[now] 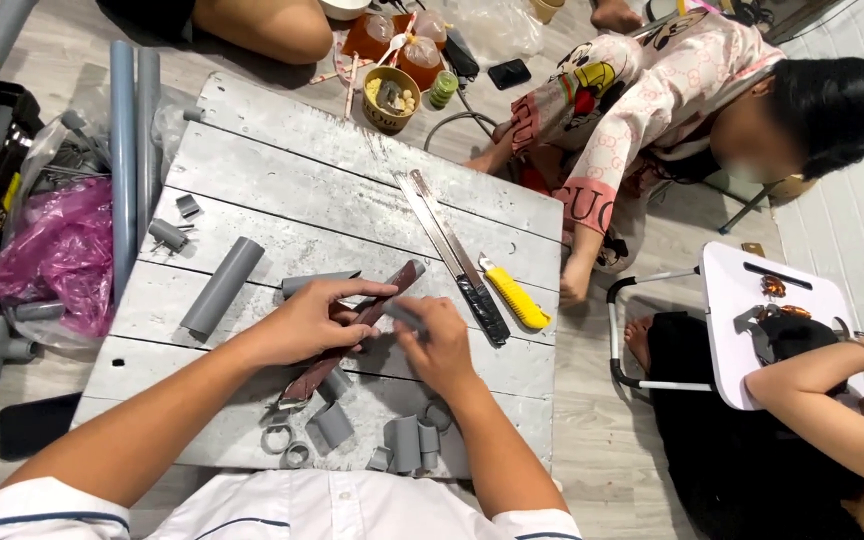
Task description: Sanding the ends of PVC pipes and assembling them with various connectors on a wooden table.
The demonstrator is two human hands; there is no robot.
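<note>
Two hands, the left hand (307, 325) and the right hand (439, 345), met over one reddish-brown strip (352, 333) on one grey wooden board (352, 170). Beyond the fingertips lay one metal ruler (449, 248) and one yellow utility knife (514, 297). Left of the left fingers lay one long grey pipe piece (221, 287), with two longer grey pipes (132, 150) at the board's edge.
</note>
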